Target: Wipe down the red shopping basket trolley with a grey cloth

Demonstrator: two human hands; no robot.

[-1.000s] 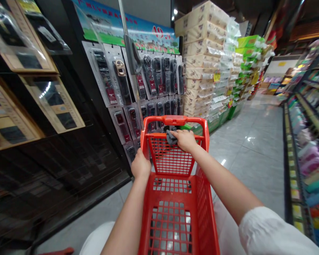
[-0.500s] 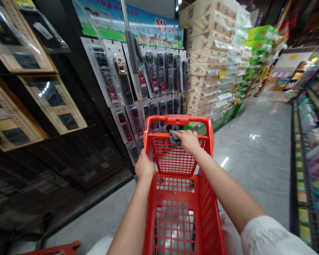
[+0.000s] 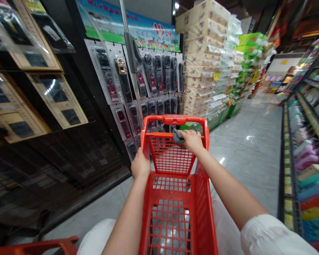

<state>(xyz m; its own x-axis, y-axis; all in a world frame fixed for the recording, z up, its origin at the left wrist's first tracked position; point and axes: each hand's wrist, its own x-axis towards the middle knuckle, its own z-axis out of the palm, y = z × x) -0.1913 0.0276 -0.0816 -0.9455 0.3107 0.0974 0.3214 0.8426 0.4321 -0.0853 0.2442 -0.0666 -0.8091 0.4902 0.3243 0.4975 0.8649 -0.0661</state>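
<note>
A red plastic shopping cart (image 3: 173, 196) with grid walls stands right in front of me. My left hand (image 3: 140, 164) is closed round the left side edge of the cart, its fingertips mostly hidden behind the rim. At the far end, my right hand (image 3: 192, 141) presses a dark grey cloth (image 3: 178, 136) onto the top bar of the grid panel (image 3: 171, 154), below the handle (image 3: 175, 119). The cart's basket holds nothing that I can see.
Packaged belts (image 3: 159, 71) hang on a rack ahead, with a metal pole (image 3: 129, 46) before them. Boxed belts (image 3: 60, 99) hang at left. Stacked cartons (image 3: 199, 63) stand beyond the cart. Goods shelves (image 3: 308, 156) line the right side. Another red cart part (image 3: 42, 246) shows at lower left.
My right hand has slid the cloth a little to the right along the panel's top bar. The left hand keeps its place on the cart edge. The whole view has shifted slightly.
</note>
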